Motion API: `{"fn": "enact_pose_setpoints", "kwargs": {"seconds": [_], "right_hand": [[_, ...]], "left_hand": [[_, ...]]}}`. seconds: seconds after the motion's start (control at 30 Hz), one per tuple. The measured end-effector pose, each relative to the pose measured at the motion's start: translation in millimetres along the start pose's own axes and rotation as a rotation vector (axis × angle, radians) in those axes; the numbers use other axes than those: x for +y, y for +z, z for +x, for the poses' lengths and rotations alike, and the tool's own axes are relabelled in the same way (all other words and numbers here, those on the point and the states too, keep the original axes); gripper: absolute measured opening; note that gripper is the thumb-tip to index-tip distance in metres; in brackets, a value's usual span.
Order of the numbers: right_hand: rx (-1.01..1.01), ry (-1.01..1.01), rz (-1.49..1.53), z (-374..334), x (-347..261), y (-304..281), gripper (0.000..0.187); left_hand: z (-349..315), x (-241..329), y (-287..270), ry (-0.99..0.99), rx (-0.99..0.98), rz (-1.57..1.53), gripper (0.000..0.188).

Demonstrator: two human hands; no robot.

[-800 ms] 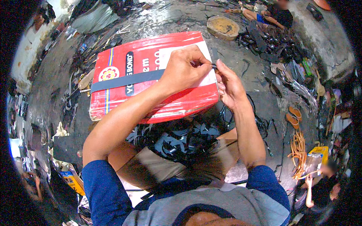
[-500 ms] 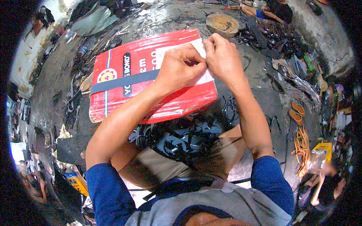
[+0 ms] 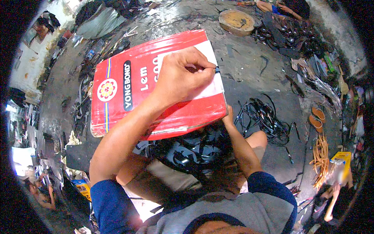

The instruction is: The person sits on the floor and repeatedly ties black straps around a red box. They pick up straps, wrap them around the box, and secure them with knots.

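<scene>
A red cardboard box with a round flower emblem lies tilted across in front of me above my lap. On its right end is a white patch, perhaps paper. My left hand rests over this patch, thumb and forefinger pinched together on a small dark strip at the box's right edge; most of the strip is out of sight. Beside the near right corner of the box is my right hand, lower down, its fingers mostly hidden behind the box.
Black strips are heaped in my lap, and more lie on the floor at right. Farther right are tan sandals and orange strips. A round wooden block stands ahead. Other people sit at far right, lower right and lower left.
The dark strip that lay across the box top is gone from there. My right hand has left the top edge and moved down beside the near right corner. My left hand stays pinched.
</scene>
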State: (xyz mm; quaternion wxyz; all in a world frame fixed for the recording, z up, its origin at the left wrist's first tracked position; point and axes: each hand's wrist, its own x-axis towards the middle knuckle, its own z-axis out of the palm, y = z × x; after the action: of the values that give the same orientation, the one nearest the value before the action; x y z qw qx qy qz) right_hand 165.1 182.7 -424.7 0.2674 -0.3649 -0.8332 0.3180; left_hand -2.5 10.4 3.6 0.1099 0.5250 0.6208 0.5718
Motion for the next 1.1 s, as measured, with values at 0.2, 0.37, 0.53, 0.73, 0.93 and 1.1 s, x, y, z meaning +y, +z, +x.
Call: {"fn": "enact_pose_setpoints", "kwargs": {"seconds": [0.2, 0.37, 0.53, 0.73, 0.93, 1.1], "right_hand": [[-0.098, 0.348, -0.160, -13, -18, -2, 0.025], [-0.192, 0.222, -0.404, -6, 2, -15, 0.023], [-0.114, 0.369, -0.406, -5, 15, -49, 0.024], [0.009, 0.245, -0.781, -5, 119, -130, 0.023], [0.194, 0.624, -0.742, 3, 58, -221, 0.029], [0.375, 0.424, -1.009, -10, -13, -240, 0.035]], "left_hand": [[-5, -3, -9, 0.095, 0.023, 0.113, 0.006], [4, -8, -11, 0.431, -0.043, 0.226, 0.010], [-1, -16, -23, 0.566, -0.102, 0.335, 0.017], [19, -16, -7, 0.762, -0.143, 0.304, 0.017], [-11, -11, -17, 0.421, -0.141, 0.448, 0.027], [-7, -13, -29, 0.571, -0.157, 0.337, 0.031]]}}
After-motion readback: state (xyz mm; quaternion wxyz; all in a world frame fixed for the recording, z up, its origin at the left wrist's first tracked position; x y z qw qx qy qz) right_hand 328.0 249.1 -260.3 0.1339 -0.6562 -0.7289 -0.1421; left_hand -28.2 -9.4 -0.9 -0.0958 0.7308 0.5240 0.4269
